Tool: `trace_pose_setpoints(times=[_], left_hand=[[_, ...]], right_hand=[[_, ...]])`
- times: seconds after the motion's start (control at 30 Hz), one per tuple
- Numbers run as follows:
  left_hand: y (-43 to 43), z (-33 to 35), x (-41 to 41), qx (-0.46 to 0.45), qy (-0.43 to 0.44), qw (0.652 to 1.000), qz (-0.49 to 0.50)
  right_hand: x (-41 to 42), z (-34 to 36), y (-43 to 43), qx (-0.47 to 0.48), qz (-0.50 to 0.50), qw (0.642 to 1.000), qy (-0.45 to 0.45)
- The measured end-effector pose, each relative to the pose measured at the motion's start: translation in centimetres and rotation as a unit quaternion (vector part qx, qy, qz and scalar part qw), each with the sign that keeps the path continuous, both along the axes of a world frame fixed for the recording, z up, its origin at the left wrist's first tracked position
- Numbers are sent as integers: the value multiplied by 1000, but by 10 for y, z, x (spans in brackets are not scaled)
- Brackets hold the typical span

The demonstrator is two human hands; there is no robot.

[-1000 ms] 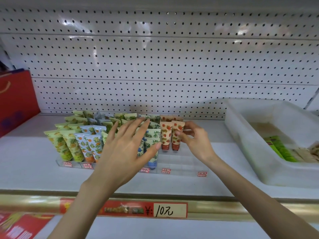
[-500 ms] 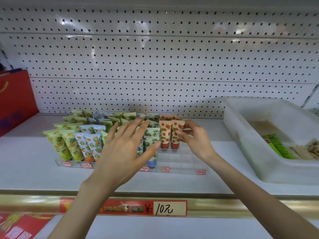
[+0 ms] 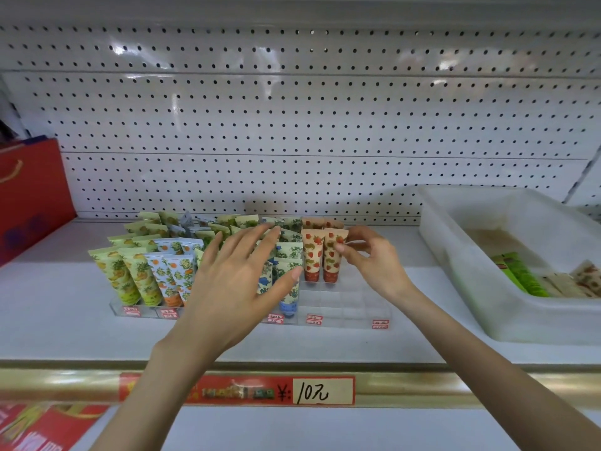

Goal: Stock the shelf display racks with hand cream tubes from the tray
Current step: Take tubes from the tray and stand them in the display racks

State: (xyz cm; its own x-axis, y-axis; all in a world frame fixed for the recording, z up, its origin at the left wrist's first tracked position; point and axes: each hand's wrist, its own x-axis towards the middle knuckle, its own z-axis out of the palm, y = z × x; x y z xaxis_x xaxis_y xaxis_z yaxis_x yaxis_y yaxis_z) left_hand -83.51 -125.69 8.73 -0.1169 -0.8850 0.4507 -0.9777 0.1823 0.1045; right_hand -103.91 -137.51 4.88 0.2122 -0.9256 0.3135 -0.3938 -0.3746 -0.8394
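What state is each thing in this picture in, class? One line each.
left hand: open, fingers spread
right hand: pinching the strawberry tube
strawberry tube: upright in the rack
rack: partly filled, right front slots empty
tray: holds a few loose tubes lying flat

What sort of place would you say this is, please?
Most likely a retail shop: a shelf with a pegboard back panel, a handwritten price label on its front, and a display rack of hand cream tubes.
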Motion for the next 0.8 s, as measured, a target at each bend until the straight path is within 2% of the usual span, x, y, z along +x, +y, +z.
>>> trace_pose_setpoints(times=[0.13,0.23,0.37,0.5,0.67,0.8], left_hand=[[1,8,3,-2,-3,1000,5],[-1,18,6,-6,-5,1000,13],[-5,29,4,-2,-35,999,20],[-9,36,-7,-8,-44,999,-5],[-8,36,-33,-14,-54,998,-31],[-6,32,-51,1,-79,996,-29]], right_hand=[[-5,13,9,-44,-28,998,33],[-14,25,19,-90,-44,986,133],[-30,46,42,-141,-72,931,329],[-51,60,65,-165,-125,884,419],[-87,64,90,-138,-189,841,488],[-119,66,100,-90,-213,839,492]])
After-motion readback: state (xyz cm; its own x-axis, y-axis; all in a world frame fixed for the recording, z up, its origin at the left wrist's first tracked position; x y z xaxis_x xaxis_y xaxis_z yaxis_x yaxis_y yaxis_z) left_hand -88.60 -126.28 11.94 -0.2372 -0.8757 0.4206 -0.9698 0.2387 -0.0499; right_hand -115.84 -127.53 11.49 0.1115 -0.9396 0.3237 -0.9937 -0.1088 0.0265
